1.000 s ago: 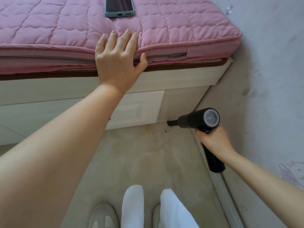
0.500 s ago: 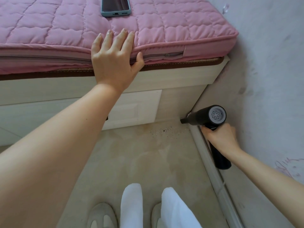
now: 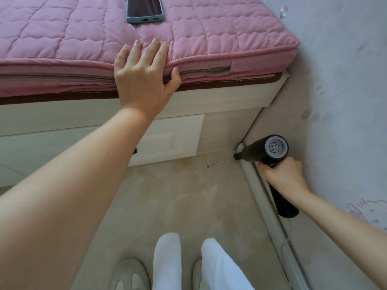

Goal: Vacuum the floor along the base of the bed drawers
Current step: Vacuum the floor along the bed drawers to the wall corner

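My right hand (image 3: 280,176) grips the handle of a black handheld vacuum (image 3: 266,150). Its nozzle points left into the corner where the bed base meets the wall skirting, just above the floor. Dark crumbs (image 3: 206,166) lie scattered on the beige floor (image 3: 188,206) left of the nozzle, below the white bed drawer (image 3: 167,139). My left hand (image 3: 144,74) rests flat with straight fingers on the edge of the pink quilted mattress (image 3: 209,34), thumb against its side.
A phone in a teal case (image 3: 145,9) lies on the mattress behind my left hand. The grey wall (image 3: 335,80) and its white skirting (image 3: 263,197) close off the right side. My legs and slippers (image 3: 129,275) stand at the bottom of the view.
The vacuum has moved right, from over the crumbs into the corner by the skirting. My left hand stays on the mattress edge.
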